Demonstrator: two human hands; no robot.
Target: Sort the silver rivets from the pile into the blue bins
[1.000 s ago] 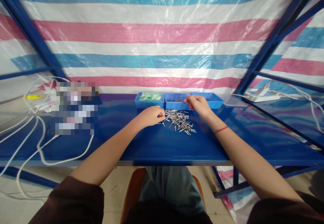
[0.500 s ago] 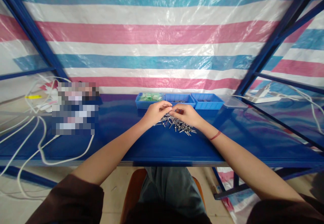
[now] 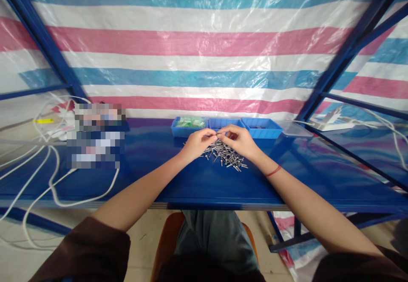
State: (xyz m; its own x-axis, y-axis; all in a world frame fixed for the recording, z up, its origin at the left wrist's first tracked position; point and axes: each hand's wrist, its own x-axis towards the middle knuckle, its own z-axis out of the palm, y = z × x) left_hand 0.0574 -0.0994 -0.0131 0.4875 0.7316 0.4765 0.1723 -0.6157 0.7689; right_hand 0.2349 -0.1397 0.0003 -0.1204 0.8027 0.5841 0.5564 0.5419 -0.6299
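Note:
My left hand (image 3: 199, 142) and my right hand (image 3: 241, 142) meet above a loose pile of silvery blind rivets (image 3: 227, 153) on the blue table. Both hands are closed in a pinch, thumbs and fingertips close together. Whatever lies between the fingertips is too small to make out. Behind the hands stand three blue bins in a row. The left bin (image 3: 174, 132) holds small green-and-clear packets (image 3: 191, 122). My fingers partly cover the middle bin (image 3: 228, 122). A few small dark pieces lie in the right bin (image 3: 267, 132).
A blurred-out area (image 3: 95, 146) and white cables (image 3: 52, 180) take up the table's left side. A clear flat lid (image 3: 298, 129) lies right of the bins, with a white power strip (image 3: 333, 120) beyond. Blue frame posts and a striped sheet (image 3: 204, 42) enclose the table.
My right hand has come from over the middle bin, left and down, to meet my left hand. My left hand has risen slightly to the right. Over the last half second both have barely shifted.

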